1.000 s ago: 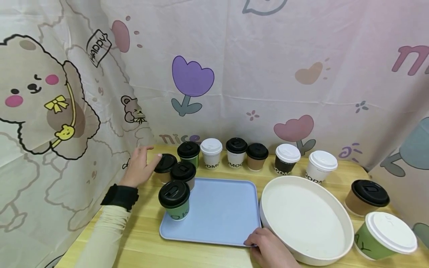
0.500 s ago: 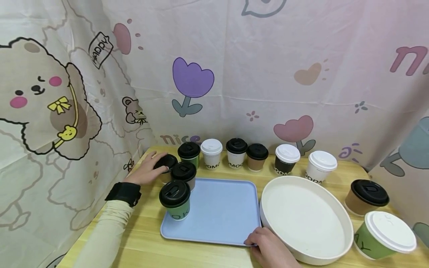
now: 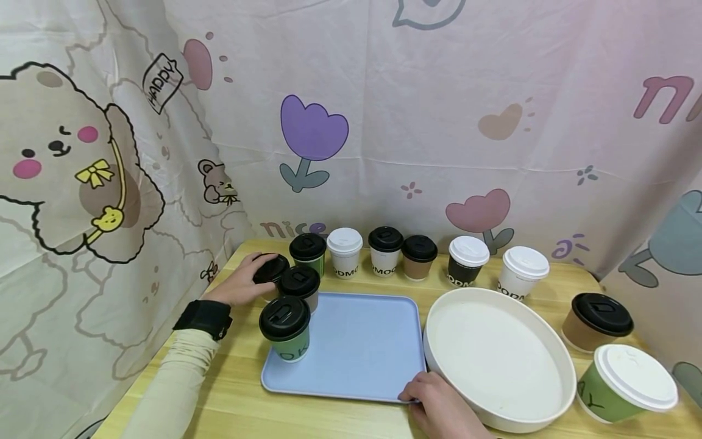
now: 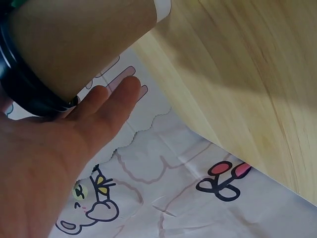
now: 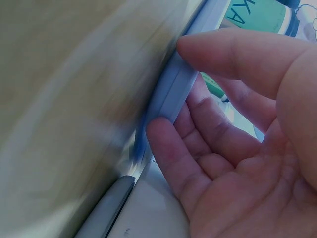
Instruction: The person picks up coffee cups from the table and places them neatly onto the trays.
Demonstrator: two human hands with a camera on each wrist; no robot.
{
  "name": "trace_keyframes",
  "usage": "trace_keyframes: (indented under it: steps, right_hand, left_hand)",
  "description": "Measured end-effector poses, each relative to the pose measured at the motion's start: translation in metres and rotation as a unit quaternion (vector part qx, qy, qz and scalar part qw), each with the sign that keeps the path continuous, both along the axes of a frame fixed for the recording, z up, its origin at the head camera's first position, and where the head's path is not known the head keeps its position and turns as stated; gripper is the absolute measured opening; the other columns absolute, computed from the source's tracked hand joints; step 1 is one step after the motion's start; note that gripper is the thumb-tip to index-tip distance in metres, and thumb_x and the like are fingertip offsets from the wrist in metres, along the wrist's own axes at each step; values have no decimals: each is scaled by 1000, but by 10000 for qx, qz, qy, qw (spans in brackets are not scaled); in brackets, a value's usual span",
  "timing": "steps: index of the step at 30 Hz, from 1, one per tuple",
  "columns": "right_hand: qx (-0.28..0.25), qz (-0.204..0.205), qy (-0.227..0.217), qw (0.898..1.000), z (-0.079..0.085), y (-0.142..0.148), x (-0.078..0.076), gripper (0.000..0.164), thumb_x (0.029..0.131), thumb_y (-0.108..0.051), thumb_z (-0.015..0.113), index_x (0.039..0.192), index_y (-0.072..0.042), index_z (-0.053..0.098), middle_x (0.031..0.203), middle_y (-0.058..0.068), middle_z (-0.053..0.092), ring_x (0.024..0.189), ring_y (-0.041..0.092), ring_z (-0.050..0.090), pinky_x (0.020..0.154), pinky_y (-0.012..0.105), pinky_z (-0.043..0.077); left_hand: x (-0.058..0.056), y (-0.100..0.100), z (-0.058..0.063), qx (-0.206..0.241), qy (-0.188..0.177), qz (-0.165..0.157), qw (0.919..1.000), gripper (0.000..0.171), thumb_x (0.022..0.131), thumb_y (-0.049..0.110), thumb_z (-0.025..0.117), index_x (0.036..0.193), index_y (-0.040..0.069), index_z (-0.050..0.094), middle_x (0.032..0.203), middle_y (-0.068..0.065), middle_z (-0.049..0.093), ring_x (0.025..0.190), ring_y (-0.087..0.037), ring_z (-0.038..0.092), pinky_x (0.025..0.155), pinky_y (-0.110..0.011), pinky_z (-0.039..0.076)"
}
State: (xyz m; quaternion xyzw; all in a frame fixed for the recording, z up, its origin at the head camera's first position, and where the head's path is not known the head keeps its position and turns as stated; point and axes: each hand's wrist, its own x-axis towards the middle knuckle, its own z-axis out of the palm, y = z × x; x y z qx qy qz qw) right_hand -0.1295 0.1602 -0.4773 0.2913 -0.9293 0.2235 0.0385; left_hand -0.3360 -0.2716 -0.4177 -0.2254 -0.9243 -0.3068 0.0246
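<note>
My left hand [image 3: 239,285] grips a brown paper cup [image 4: 89,37] by its black lid [image 3: 271,269] at the table's back left. In the left wrist view, two fingers [image 4: 116,111] stretch out beyond the lid; the thumb is not visible there. A grey-brown cup [image 3: 308,297] with a black lid and a green cup [image 3: 290,347] stand close by, the green one on the blue tray [image 3: 364,347]. At the tray's front right corner, my right hand [image 3: 441,405] holds the rim [image 5: 171,91] with thumb and fingertips.
Right of the tray lies a round white dish [image 3: 496,360]. Several lidded cups line the back, among them a white one [image 3: 344,256]. A brown cup [image 3: 589,329] and a white-lidded green cup [image 3: 616,390] stand far right. A printed cloth [image 3: 373,122] hangs behind.
My left hand has moved right and closed around the brown cup's lid. My right hand stays at the tray corner, and the cups look unmoved.
</note>
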Motion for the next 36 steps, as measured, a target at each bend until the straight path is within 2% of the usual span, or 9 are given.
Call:
trace_keyframes:
  steps: [5, 8, 12, 21, 28, 36]
  right_hand:
    - [-1, 24, 20, 10000, 0, 0, 0, 15, 84, -4, 80, 90, -18, 79, 85, -12, 65, 83, 8, 61, 74, 31, 53]
    - [-20, 42, 68, 10000, 0, 0, -1, 16, 84, -4, 80, 90, -18, 79, 85, -12, 65, 83, 8, 61, 73, 31, 52]
    - [-42, 31, 65, 10000, 0, 0, -1, 16, 84, -4, 80, 90, -18, 79, 85, -12, 65, 83, 8, 61, 74, 31, 52]
    - [-41, 19, 16, 10000, 1, -1, 0, 16, 84, -4, 80, 90, -19, 79, 85, -12, 65, 83, 8, 61, 74, 31, 52]
    - [-53, 37, 42, 10000, 1, 0, 0, 17, 84, -4, 80, 90, -19, 79, 85, -12, 65, 83, 8, 61, 74, 31, 52]
    - [-89, 46, 84, 9999, 0, 0, 0, 17, 83, -2, 80, 89, -18, 79, 85, -12, 64, 83, 8, 61, 73, 30, 52]
  left_hand:
    - [-2, 1, -2, -26, -96, 91, 9999, 86, 78, 17, 78, 155, 5, 41, 155, -39, 24, 142, -55, 28, 109, -70, 32]
    - [-2, 1, -3, 7, -168, 179, 9997, 91, 77, 19, 83, 155, 7, 39, 154, -38, 25, 139, -52, 31, 109, -68, 33]
    - [-3, 2, -7, -29, -231, 382, 9990, 91, 79, 25, 86, 155, 11, 37, 153, -37, 24, 137, -53, 36, 108, -67, 35]
    - [-7, 6, -16, -127, -28, 774, 9969, 81, 83, 28, 85, 148, 14, 39, 146, -36, 29, 127, -55, 46, 104, -66, 40]
    - [-3, 11, -16, -141, 128, 897, 9958, 75, 87, 20, 84, 146, 11, 39, 141, -36, 33, 124, -56, 50, 103, -67, 41]
    - [0, 13, -16, -143, 104, 944, 9954, 76, 88, 22, 83, 147, 13, 38, 141, -35, 33, 121, -55, 52, 102, -66, 43]
